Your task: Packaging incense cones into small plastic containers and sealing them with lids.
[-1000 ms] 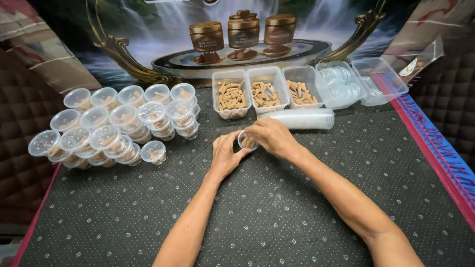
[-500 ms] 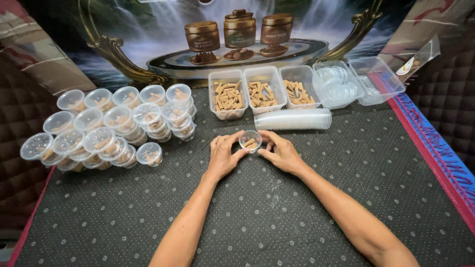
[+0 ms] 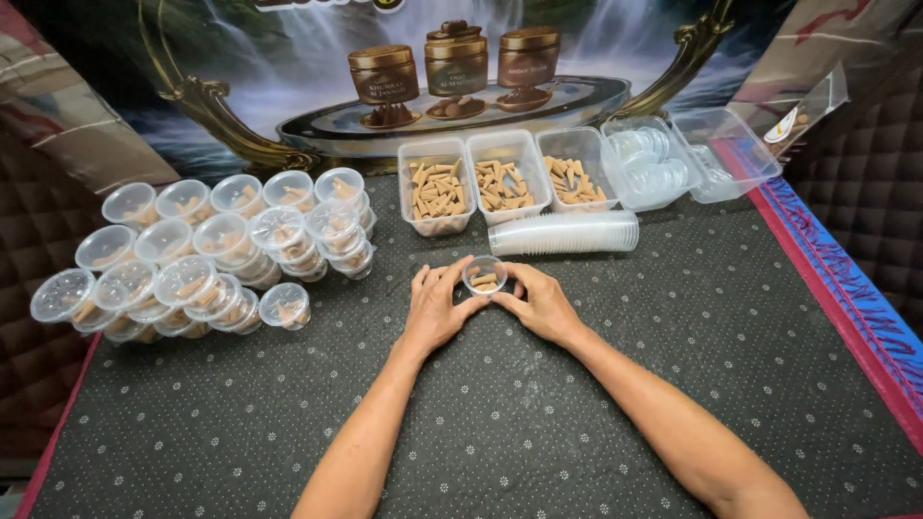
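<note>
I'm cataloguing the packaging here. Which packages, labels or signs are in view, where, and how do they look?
Printed banner: behind the table, waterfall scene with brown-gold jars on an oval tray.
Three tubs: rear centre, clear rectangles of tan cones.
Lid tub: right of them, clear discs.
Sleeve of cups: lying before the tubs.
Lidded cups: stacked left.
Small cup: between both hands.

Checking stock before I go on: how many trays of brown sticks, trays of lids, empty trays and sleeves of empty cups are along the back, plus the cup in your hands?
Trays of brown sticks: 3
Tray of clear lids: 1
Empty clear tray: 1
Sleeve of empty cups, lying down: 1
Small cup between left hand and right hand: 1
Total: 7
</note>
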